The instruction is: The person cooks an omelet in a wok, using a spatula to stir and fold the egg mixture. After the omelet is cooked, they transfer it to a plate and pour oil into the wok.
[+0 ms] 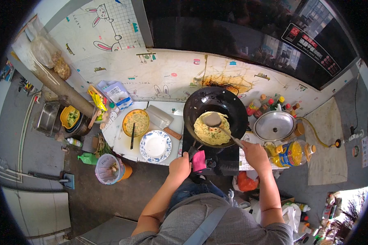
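Observation:
My left hand [180, 169] grips the black handle [192, 151] of a dark wok [216, 95] on the stove. In the wok lies a round yellow pancake [213, 134] flecked with green. My right hand [257, 155] holds a long-handled metal turner [212, 119], its head resting over the upper part of the pancake. A pink cloth [199, 161] hangs by the stove's front edge, close to my left hand. On the counter to the left stand a yellow-rimmed bowl of batter [138, 119] with dark chopsticks [132, 136] and a blue-patterned white plate [155, 146].
A cleaver [158, 116] lies behind the plate, handle towards the wok. At right are a lidded pot [274, 125], several sauce bottles [263, 105] and large oil bottles [289, 154]. A waste bin [108, 170] stands on the floor at left, below the counter.

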Tool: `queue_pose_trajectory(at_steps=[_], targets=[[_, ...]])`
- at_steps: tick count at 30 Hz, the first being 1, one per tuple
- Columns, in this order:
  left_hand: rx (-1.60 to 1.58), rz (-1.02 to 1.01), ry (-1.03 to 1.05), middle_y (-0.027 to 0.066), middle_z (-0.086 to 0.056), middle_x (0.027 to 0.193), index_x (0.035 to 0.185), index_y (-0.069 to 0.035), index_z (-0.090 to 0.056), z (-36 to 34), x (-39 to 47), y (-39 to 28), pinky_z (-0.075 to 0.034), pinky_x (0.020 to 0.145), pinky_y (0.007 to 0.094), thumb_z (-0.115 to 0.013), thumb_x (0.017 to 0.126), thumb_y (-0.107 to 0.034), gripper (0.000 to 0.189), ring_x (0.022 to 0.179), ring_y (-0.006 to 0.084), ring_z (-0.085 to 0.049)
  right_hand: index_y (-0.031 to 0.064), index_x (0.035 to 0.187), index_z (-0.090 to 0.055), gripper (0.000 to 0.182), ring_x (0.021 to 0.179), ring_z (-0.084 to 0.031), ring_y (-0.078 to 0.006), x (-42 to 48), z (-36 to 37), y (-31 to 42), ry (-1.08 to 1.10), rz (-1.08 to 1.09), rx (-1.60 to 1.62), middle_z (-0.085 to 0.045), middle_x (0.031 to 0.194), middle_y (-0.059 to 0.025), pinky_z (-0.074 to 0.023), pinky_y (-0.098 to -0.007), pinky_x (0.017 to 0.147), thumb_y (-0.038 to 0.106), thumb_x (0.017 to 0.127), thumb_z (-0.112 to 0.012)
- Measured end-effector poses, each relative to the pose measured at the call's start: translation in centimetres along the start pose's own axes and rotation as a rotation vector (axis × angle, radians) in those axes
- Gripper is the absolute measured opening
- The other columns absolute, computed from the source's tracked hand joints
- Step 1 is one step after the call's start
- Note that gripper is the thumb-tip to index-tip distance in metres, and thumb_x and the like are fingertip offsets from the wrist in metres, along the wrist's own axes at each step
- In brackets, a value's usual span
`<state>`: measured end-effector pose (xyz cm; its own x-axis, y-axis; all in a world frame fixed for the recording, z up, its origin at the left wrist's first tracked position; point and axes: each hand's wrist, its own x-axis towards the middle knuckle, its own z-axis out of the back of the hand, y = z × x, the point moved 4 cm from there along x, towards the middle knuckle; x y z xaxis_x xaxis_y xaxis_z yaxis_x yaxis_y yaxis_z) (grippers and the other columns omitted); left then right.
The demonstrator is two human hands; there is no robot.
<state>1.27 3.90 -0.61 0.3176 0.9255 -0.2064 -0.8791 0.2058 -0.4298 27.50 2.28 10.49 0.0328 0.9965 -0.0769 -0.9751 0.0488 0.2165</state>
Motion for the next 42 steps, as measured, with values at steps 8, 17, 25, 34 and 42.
queue_pose_trajectory(at_steps=[8, 17, 25, 34, 42], targets=[[0.005, 0.020, -0.006, 0.0181, -0.061, 0.068, 0.103, 0.002, -0.047, 0.1, -0.1, -0.1, -0.049, 0.058, 0.0447, -0.062, 0.076, -0.020, 0.037, 0.065, 0.0355, -0.062, 0.0070, 0.100, -0.059, 0.021, 0.072, -0.060, -0.0392, -1.5, 1.3, -1.7, -0.001, -0.026, 0.005, -0.062, 0.076, -0.0203, -0.0483, -0.0483, 0.065, 0.015, 0.086, -0.046], [-0.002, 0.009, -0.005, 0.0181, -0.061, 0.069, 0.108, 0.003, -0.048, 0.1, -0.1, 0.0, -0.048, 0.059, 0.0449, -0.062, 0.076, -0.020, 0.042, 0.066, 0.0362, -0.061, -0.0013, 0.084, -0.063, 0.025, 0.069, -0.062, -0.0364, -1.2, 0.4, -1.8, 0.129, -0.013, -0.161, -0.061, 0.072, -0.0229, -0.0510, -0.0434, 0.062, 0.017, 0.086, -0.046], [0.006, 0.005, 0.002, 0.0180, -0.061, 0.070, 0.109, 0.003, -0.047, 0.3, 0.0, -0.2, -0.048, 0.059, 0.0446, -0.061, 0.077, -0.021, 0.043, 0.066, 0.0358, -0.061, -0.0028, 0.084, -0.062, 0.024, 0.078, -0.059, -0.0411, -1.5, 0.5, -4.7, 0.240, -0.196, 0.144, -0.061, 0.076, -0.0244, -0.0467, -0.0474, 0.071, 0.020, 0.077, -0.059], [0.033, -0.008, 0.021, 0.0179, -0.061, 0.069, 0.116, 0.004, -0.045, 0.0, 0.0, 0.0, -0.048, 0.058, 0.0433, -0.061, 0.077, -0.021, 0.050, 0.066, 0.0352, -0.061, 0.0076, 0.112, -0.054, 0.039, 0.085, -0.058, -0.0356, -6.3, 3.2, -3.6, -0.104, -0.187, 0.043, -0.062, 0.092, -0.0163, -0.0454, -0.0423, 0.072, 0.009, 0.074, -0.063], [0.008, 0.010, 0.004, 0.0177, -0.061, 0.068, 0.112, 0.004, -0.047, 0.2, -0.1, -0.1, -0.049, 0.058, 0.0441, -0.061, 0.077, -0.020, 0.046, 0.065, 0.0356, -0.061, 0.0107, 0.113, -0.057, 0.040, 0.080, -0.059, -0.0324, -6.7, 1.8, -3.3, -0.063, -0.131, -0.152, -0.058, 0.089, -0.0127, -0.0462, -0.0407, 0.066, 0.007, 0.074, -0.061]])
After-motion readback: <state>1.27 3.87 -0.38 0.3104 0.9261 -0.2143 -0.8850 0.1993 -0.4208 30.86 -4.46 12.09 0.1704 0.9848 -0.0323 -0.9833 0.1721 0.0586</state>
